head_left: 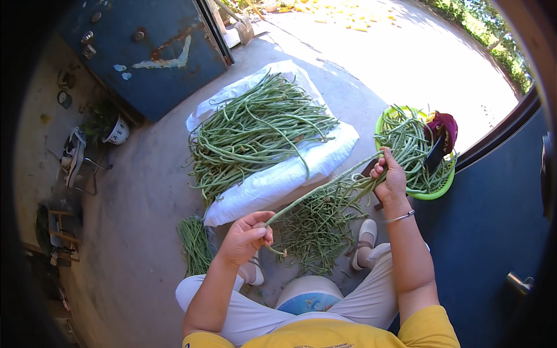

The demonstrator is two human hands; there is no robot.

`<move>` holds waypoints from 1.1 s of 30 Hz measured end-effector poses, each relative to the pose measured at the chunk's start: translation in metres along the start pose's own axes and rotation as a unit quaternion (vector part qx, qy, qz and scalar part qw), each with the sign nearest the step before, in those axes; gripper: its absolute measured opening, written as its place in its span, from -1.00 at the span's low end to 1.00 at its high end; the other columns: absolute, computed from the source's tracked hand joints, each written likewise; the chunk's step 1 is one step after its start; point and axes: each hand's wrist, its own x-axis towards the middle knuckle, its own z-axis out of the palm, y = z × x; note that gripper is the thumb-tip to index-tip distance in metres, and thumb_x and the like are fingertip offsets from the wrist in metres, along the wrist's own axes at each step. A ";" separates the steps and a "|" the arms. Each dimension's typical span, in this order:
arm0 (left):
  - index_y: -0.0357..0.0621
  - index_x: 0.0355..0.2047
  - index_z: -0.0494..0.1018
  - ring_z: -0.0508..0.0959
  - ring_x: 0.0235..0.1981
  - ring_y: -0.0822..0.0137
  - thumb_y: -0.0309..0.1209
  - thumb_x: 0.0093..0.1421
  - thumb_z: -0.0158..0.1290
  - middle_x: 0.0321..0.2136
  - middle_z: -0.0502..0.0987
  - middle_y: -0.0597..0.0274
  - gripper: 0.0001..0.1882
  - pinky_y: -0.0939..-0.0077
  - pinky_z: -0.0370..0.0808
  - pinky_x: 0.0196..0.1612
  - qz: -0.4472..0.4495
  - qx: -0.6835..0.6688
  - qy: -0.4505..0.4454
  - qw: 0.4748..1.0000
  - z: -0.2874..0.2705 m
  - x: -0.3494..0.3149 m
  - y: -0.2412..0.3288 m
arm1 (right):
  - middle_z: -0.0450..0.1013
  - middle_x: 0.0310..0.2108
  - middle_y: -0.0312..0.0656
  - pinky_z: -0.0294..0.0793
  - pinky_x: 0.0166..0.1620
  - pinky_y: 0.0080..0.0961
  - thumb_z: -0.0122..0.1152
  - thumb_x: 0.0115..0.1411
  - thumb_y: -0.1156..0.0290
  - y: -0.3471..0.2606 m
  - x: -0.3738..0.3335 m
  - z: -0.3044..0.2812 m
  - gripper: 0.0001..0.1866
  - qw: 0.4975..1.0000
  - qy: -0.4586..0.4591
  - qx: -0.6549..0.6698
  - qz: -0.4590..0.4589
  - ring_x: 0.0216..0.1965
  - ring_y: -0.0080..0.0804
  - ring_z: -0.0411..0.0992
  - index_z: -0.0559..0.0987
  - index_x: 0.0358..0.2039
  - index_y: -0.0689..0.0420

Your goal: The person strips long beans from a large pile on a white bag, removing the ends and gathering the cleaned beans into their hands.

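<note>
Head view, middle of the frame: a long green bean [297,205] stretches between both hands. The left hand [246,236], lower centre, pinches it near one end; the right hand [390,177], right of centre, is curled around a bunch of beans. Bean pieces [316,232] lie below, a bean heap [255,130] on a white sack [287,187] above, a green basket [435,195] at right.
</note>
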 end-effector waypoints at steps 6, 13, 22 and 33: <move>-0.19 -0.04 0.33 0.45 -0.46 0.41 -0.57 0.10 -0.08 -0.41 0.48 0.16 -0.63 0.48 0.37 -0.33 0.056 -0.117 -0.007 0.992 -0.005 0.001 0.006 | 0.23 -0.66 -0.39 0.17 -0.62 -0.65 0.06 0.19 0.27 -0.008 0.007 -0.006 -0.81 0.999 0.016 0.017 -0.022 -0.69 -0.64 0.17 0.42 -0.30 0.12; -0.25 -0.10 0.37 0.48 -0.35 0.33 -0.56 0.13 -0.16 -0.26 0.47 0.05 -0.69 0.46 0.43 -0.27 0.135 -0.219 -0.034 0.966 -0.011 -0.002 0.011 | 0.24 -0.67 -0.39 0.19 -0.64 -0.64 0.08 0.18 0.28 0.007 0.005 -0.001 -0.81 0.999 0.039 -0.034 -0.013 -0.70 -0.63 0.19 0.43 -0.29 0.13; -0.30 -0.16 0.39 0.51 -0.46 0.46 -0.46 0.20 -0.08 -0.35 0.51 0.13 -0.77 0.68 0.46 -0.42 0.220 0.158 0.255 0.928 -0.014 0.000 0.017 | 0.24 -0.68 -0.41 0.18 -0.66 -0.68 0.10 0.17 0.28 0.019 -0.004 0.008 -0.79 0.995 0.020 -0.088 -0.028 -0.72 -0.66 0.19 0.44 -0.29 0.15; -0.26 -0.41 0.46 0.31 -0.70 0.63 -0.37 0.21 -0.06 -0.63 0.41 0.37 -0.80 0.79 0.21 -0.68 0.148 0.153 0.273 0.938 -0.037 -0.006 0.028 | 0.28 -0.67 -0.39 0.18 -0.67 -0.71 0.06 0.19 0.29 -0.001 -0.003 0.005 -0.82 0.997 -0.003 -0.056 -0.056 -0.73 -0.68 0.20 0.43 -0.30 0.12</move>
